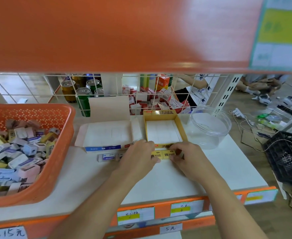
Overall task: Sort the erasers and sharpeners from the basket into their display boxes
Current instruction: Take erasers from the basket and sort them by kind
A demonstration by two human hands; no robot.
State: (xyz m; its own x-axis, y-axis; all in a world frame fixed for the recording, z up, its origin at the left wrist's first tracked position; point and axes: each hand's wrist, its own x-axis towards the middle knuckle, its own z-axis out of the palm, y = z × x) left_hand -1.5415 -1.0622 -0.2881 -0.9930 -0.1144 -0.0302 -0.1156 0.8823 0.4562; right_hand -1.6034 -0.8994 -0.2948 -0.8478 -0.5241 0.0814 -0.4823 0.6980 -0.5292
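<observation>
Holding two yellow erasers (163, 154) end to end, you keep them just in front of the yellow display box (181, 128), close to its front wall. Whether they rest on the white shelf (176, 178) or sit slightly above it, I cannot tell.

Left hand (138, 156): fingers curled round the left end of the pair, gripping it. Right hand (187, 155): fingers and thumb pinch the right end. "2B" print on both sleeves faces up.

Yellow display box: lid flap stands up at the back and the inside shows white. I cannot tell whether that is bare card or packed stock.

Left of the yellow display box, right beside it: a white display box (103, 148), flaps open, with a blue strip along its front face. Whether the two boxes touch is unclear.

Left of the yellow display box's front corner, in front of the white box: a white eraser (106, 157) with a blue sleeve reading ERASER lies flat on the shelf. Another piece beside it is mostly hidden behind your left hand.

Well to the left of the yellow display box: the orange basket (60, 152), heaped with mixed erasers and sharpeners (17, 152) in pastel, white and yellow.

Just right of the yellow display box: a clear round tub (210, 128), upright. Farther right, off the shelf and lower: a black crate (286, 157).

Behind the yellow display box: a wire grid (156, 94), with drink cans (83, 94) and red-and-white cartons (169, 99) beyond it.

Nearer you than the yellow display box, along the shelf's orange edge: price labels (135, 215).
</observation>
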